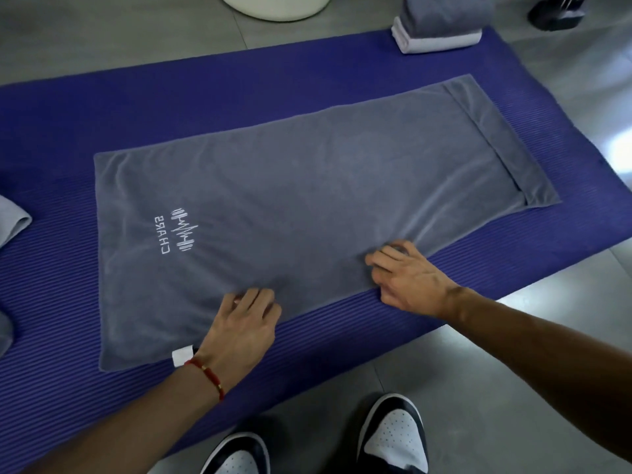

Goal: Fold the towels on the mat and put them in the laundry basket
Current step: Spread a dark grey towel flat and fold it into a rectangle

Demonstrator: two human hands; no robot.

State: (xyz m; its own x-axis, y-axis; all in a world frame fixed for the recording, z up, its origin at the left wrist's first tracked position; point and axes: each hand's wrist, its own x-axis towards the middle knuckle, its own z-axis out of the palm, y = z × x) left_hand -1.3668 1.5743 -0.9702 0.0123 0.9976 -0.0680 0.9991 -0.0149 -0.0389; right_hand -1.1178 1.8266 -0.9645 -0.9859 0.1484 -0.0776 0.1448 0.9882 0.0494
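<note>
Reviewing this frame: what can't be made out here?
- Basket, head view: cut off by the top edge; contents unseen.
- Dark object, top right: cropped, unidentifiable.
- Pale cloth, left edge: mostly out of frame.
- Left hand and right hand on the towel: fingertips blurred; pinching or pressing unclear.
- White tag: print unreadable.

Matt terry towel [307,186]; ribbed, seemingly foam mat [68,302].

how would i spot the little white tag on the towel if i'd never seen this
Find the purple mat with the grey towel spread flat on it. Follow the towel's near edge to the left hand. The tag sticks out beside that wrist, the only white bit on that edge.
</note>
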